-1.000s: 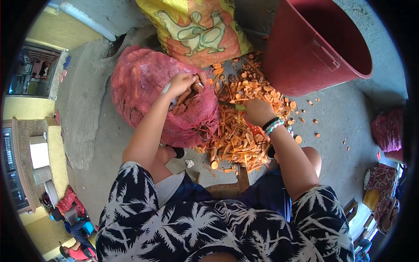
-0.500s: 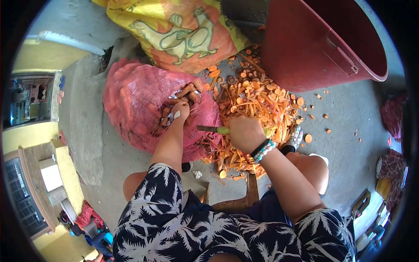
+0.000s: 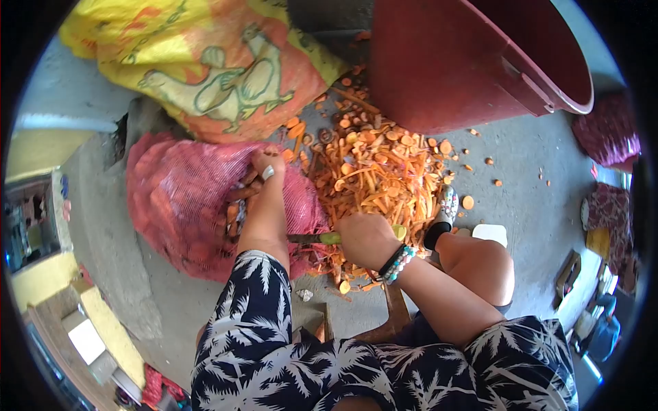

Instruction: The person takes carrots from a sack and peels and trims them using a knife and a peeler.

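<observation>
A pink mesh sack (image 3: pixel 171 198) full of carrots lies on the floor ahead of me to the left. Inside its opening some carrots (image 3: pixel 241 194) show, partly covered by my forearm. My left hand (image 3: pixel 269 163), with a white patch on it, is closed at the far rim of the opening, its fingers curled over the mesh. My right hand (image 3: pixel 370 240) grips the green handle of a knife (image 3: pixel 312 238), whose dark blade points left toward the sack. Beneath and beyond the right hand spreads a heap of carrot peels and cut slices (image 3: pixel 384 171).
A large red tub (image 3: pixel 439 75) stands beyond the heap on the right. Behind the mesh sack sits a yellow-orange sack with printed chickens (image 3: pixel 212 82). Loose slices dot the concrete floor (image 3: pixel 521 226). A purple-red sack (image 3: pixel 606 130) is at the far right.
My left hand has moved from among the carrots to the far rim of the sack's opening. The right hand keeps the knife. The whole view has shifted slightly.
</observation>
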`<control>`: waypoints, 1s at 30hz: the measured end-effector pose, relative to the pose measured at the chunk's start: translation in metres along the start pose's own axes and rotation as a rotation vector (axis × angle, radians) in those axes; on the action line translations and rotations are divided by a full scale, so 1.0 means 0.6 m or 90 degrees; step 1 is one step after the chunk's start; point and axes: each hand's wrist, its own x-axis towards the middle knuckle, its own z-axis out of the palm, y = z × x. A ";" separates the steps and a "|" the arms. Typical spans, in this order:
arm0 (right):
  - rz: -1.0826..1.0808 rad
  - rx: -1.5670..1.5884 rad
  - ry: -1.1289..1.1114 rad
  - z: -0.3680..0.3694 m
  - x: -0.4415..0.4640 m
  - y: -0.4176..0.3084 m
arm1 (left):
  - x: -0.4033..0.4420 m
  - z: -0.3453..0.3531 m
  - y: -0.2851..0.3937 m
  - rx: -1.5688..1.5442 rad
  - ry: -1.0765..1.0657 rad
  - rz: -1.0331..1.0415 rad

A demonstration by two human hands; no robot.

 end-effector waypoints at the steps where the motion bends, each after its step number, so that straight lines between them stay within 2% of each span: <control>1: 0.015 0.003 0.004 -0.002 0.002 0.003 | 0.005 -0.001 0.013 -0.032 0.080 -0.027; 2: 0.015 0.009 0.010 -0.003 0.004 0.006 | 0.006 -0.005 0.021 -0.074 0.008 -0.085; 5: 0.021 0.026 0.034 -0.007 0.009 0.011 | 0.009 -0.010 0.026 -0.016 -0.026 -0.061; 6: 0.026 0.028 0.022 -0.008 0.011 0.014 | 0.008 -0.028 0.036 -0.087 -0.088 -0.109; 7: 0.030 0.032 0.009 -0.007 0.012 0.014 | 0.006 -0.031 0.030 -0.088 -0.089 -0.105; 9: 0.028 0.030 0.002 -0.003 0.017 0.014 | 0.014 -0.032 0.020 0.062 -0.117 0.016; 11: 0.027 0.030 -0.009 -0.004 0.013 0.011 | 0.018 -0.029 0.014 0.066 -0.125 0.032; 13: 0.016 0.028 0.007 -0.012 0.004 0.002 | -0.013 -0.090 0.049 0.265 -0.272 0.174; 15: 0.011 0.022 -0.001 -0.016 -0.001 -0.002 | -0.017 -0.041 0.006 0.212 -0.232 0.134; 17: 0.013 0.016 -0.011 -0.015 -0.015 -0.003 | -0.031 -0.013 -0.024 0.209 -0.182 0.229; 18: 0.000 0.000 0.001 -0.011 -0.020 -0.003 | -0.034 -0.031 -0.018 0.159 -0.268 0.206; 19: -0.021 -0.017 0.012 -0.007 -0.021 -0.005 | -0.045 -0.047 -0.014 0.158 -0.262 0.202; 21: -0.054 -0.052 0.024 -0.008 -0.032 -0.008 | -0.068 -0.087 -0.019 0.040 -0.175 0.213; 22: -0.036 -0.069 0.021 -0.019 -0.044 -0.015 | -0.070 -0.109 -0.016 0.054 -0.103 0.251; 23: -0.019 -0.084 0.017 -0.024 -0.055 -0.020 | -0.077 -0.137 -0.024 0.065 -0.098 0.241; 25: -0.023 -0.089 0.019 -0.023 -0.065 -0.015 | -0.111 -0.276 0.024 0.064 -0.157 0.282; 26: -0.012 -0.098 0.023 -0.020 -0.070 -0.011 | -0.109 -0.329 0.033 0.113 -0.264 0.264; 27: -0.027 -0.098 0.023 -0.018 -0.070 -0.006 | -0.109 -0.343 0.005 0.009 -0.194 0.273; 29: 0.014 -0.080 0.022 -0.011 -0.077 0.000 | -0.158 -0.456 0.015 -0.112 -0.229 0.170; 30: -0.004 -0.085 0.025 -0.010 -0.091 -0.001 | -0.178 -0.492 0.005 -0.317 -0.308 0.055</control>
